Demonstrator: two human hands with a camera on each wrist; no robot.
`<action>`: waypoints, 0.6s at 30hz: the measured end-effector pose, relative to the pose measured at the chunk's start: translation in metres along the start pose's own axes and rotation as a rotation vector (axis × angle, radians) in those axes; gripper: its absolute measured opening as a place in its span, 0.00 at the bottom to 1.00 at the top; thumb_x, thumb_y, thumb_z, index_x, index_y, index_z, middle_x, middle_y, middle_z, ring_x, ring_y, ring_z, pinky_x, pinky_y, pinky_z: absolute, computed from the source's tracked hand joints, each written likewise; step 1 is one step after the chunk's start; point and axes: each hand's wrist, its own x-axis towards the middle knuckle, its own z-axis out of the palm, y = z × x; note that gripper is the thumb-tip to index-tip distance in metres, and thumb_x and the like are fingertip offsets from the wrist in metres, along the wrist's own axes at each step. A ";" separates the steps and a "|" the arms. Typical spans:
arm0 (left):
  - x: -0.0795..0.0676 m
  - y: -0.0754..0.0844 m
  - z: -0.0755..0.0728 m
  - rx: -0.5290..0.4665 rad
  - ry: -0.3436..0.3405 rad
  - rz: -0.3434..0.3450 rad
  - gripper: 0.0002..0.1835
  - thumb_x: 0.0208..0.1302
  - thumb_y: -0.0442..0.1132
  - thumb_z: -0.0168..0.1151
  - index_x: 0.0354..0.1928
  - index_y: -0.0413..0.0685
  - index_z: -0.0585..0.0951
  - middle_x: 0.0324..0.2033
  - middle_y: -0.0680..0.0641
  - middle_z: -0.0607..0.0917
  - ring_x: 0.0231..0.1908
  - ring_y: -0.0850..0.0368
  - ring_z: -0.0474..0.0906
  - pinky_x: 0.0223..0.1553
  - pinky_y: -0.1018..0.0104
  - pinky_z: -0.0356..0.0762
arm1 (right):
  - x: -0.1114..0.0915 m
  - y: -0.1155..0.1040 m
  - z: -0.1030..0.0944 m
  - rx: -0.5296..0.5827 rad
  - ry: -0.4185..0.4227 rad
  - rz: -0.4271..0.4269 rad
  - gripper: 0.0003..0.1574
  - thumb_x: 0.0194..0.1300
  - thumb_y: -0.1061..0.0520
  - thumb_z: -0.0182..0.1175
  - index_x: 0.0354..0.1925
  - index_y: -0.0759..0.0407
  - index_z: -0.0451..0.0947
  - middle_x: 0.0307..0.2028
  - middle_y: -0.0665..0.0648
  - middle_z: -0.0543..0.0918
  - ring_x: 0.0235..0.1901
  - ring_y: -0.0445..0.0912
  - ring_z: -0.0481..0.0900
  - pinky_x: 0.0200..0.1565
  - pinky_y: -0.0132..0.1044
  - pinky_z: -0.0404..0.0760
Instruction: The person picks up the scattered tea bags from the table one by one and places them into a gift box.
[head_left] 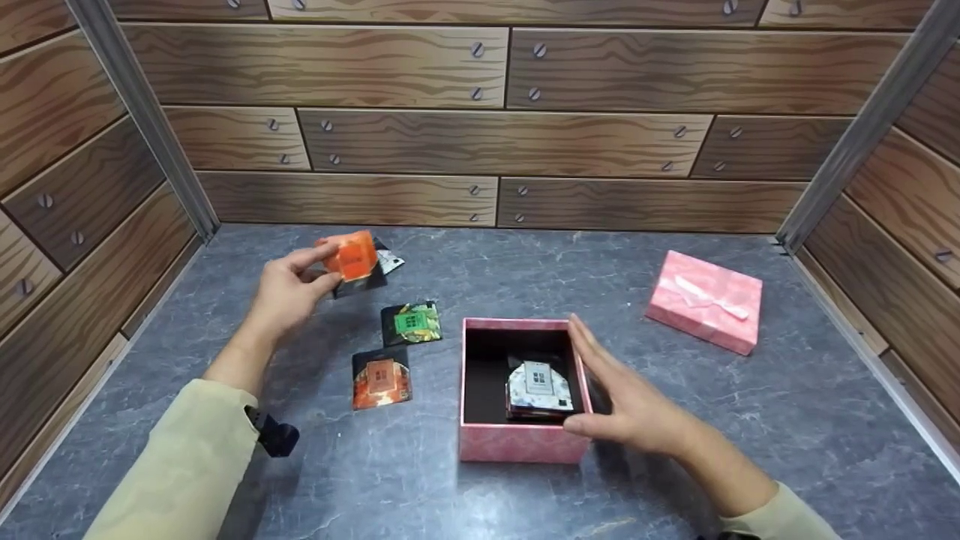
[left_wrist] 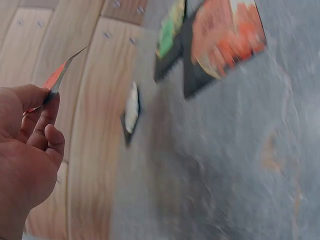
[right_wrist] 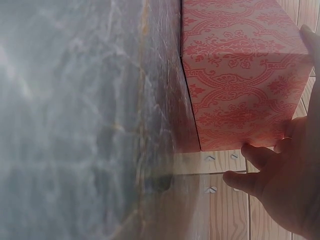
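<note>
My left hand [head_left: 289,289] pinches a square orange-and-black sachet [head_left: 354,255] between thumb and fingers, above the table's far left. In the left wrist view this sachet [left_wrist: 56,82] shows edge-on. Partly behind it lies a white-and-black sachet [head_left: 390,262]. Nearer me are a green sachet [head_left: 412,322] and an orange-brown sachet [head_left: 382,379], both flat on the table. A lidless pink patterned box [head_left: 525,444] stands at the centre, with a white-topped stack of sachets [head_left: 538,382] inside on the right. Against the box's right wall rests my right hand [head_left: 637,405], fingers extended, thumb at the front corner.
The box's pink lid [head_left: 705,300], with a bow on top, lies at the right on the grey marbled table [head_left: 750,420]. Wood-patterned panels [head_left: 487,142] enclose the back and both sides.
</note>
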 end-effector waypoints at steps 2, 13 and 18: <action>-0.001 0.009 0.005 -0.039 -0.015 0.036 0.28 0.71 0.27 0.68 0.71 0.42 0.78 0.69 0.37 0.76 0.46 0.54 0.84 0.40 0.75 0.82 | 0.000 0.000 0.000 0.000 -0.002 0.002 0.74 0.59 0.40 0.74 0.87 0.55 0.39 0.85 0.56 0.40 0.79 0.67 0.51 0.71 0.72 0.56; -0.017 0.060 0.038 -0.070 -0.127 0.203 0.29 0.65 0.23 0.69 0.69 0.40 0.80 0.66 0.40 0.78 0.44 0.53 0.85 0.43 0.73 0.84 | -0.001 -0.003 -0.001 0.007 -0.016 0.035 0.75 0.59 0.41 0.74 0.87 0.52 0.38 0.85 0.54 0.38 0.79 0.66 0.50 0.71 0.71 0.55; -0.029 0.078 0.055 -0.075 -0.196 0.290 0.29 0.63 0.23 0.70 0.67 0.38 0.81 0.63 0.40 0.80 0.41 0.53 0.85 0.40 0.72 0.84 | -0.001 -0.002 -0.001 0.004 -0.012 0.038 0.75 0.59 0.39 0.74 0.87 0.52 0.38 0.85 0.54 0.39 0.79 0.66 0.51 0.71 0.72 0.57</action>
